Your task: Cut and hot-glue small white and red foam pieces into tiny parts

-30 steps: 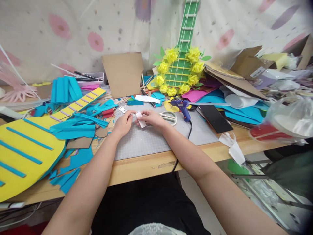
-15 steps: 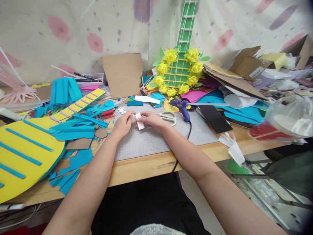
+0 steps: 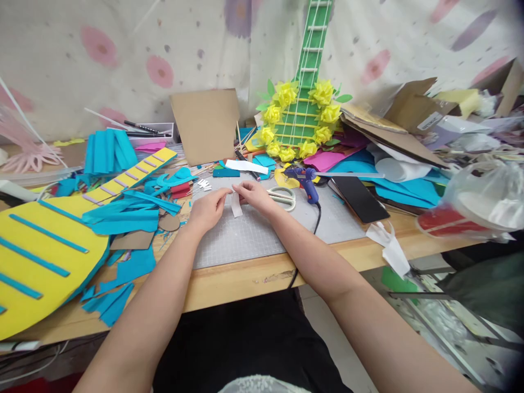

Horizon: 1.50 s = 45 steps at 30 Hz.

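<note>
A small strip of white paper (image 3: pixel 236 208) hangs between my hands above the grey cutting mat (image 3: pixel 245 240). My left hand (image 3: pixel 209 209) pinches near its upper end, thumb and forefinger together. From the other side, my right hand (image 3: pixel 254 196) closes its fingertips on the same end, so the top of the strip is hidden. Short white rolled pieces (image 3: pixel 203 185) lie in a small pile beyond my left hand. Just right of my right hand rest scissors (image 3: pixel 283 198) with pale handles, beside a blue hot glue gun (image 3: pixel 305 180).
A yellow paper guitar (image 3: pixel 45 256) with blue strips lies at left among blue paper scraps (image 3: pixel 123 218). Behind the mat stands a green guitar (image 3: pixel 301 120) with yellow flowers. A phone (image 3: pixel 360 197) and a plastic-wrapped red cup (image 3: pixel 454 218) are at right.
The white strip has turned and now shows narrower. My hands have drawn closer together, the left moving slightly right and the fingertips meeting at the strip's top.
</note>
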Tool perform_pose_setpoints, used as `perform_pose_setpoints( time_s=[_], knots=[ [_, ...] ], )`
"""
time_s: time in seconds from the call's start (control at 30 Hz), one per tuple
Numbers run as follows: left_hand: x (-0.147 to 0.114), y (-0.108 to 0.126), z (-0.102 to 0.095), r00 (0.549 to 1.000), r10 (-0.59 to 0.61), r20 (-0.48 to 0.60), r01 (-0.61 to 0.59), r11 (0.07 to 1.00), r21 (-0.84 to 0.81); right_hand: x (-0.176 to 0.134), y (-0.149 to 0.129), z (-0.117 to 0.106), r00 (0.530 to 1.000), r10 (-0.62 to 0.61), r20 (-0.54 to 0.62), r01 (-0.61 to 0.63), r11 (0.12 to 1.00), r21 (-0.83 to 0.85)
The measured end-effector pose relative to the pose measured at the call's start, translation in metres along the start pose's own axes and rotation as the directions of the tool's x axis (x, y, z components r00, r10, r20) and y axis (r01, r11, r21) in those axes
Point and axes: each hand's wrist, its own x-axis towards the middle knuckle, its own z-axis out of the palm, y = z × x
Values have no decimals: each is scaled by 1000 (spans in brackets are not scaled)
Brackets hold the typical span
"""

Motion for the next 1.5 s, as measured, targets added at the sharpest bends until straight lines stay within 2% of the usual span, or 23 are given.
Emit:
perform_pose_setpoints(
  time_s=[0.27,0.4,0.53,0.6,0.77,0.9,0.97,1.07,1.17,1.23,1.4,1.5],
  knots=[
    [-1,2,-2,999,-38,-5,39,999,34,3,4,-1,999,-27,24,28,998,-56],
    [0,3,-2,995,-95,-1,95,994,-46,0,1,-2,991,-133,3,128,948,-292],
    [2,2,-2,986,-88,-138,60,979,-196,-6,-5,-2,972,-235,30,221,855,-470],
    [3,3,-1,978,-95,-184,46,966,-256,-7,-6,-1,965,-253,69,254,838,-484],
    [2,8,1,980,-167,-107,125,940,-319,-6,-5,1,964,-250,93,263,830,-492],
    [4,8,3,963,-233,-137,172,920,-352,-5,-4,2,974,-202,101,225,895,-384],
    [6,7,6,939,-298,-171,186,860,-475,-5,-4,4,981,-167,97,189,937,-293],
    [9,8,11,876,-448,-181,215,697,-684,-5,-3,8,984,-133,115,151,975,-165],
    [11,14,9,801,-591,-96,259,486,-835,-6,-5,9,989,-62,132,67,997,-37],
    [11,18,5,771,-637,-10,280,352,-893,-7,-8,6,994,-37,103,37,999,5],
    [13,19,-6,757,-608,237,371,102,-923,-11,-17,-2,995,-40,87,36,998,47],
    [13,16,-7,765,-572,296,408,74,-910,-12,-19,-4,992,-23,122,15,998,65]
  ],
)
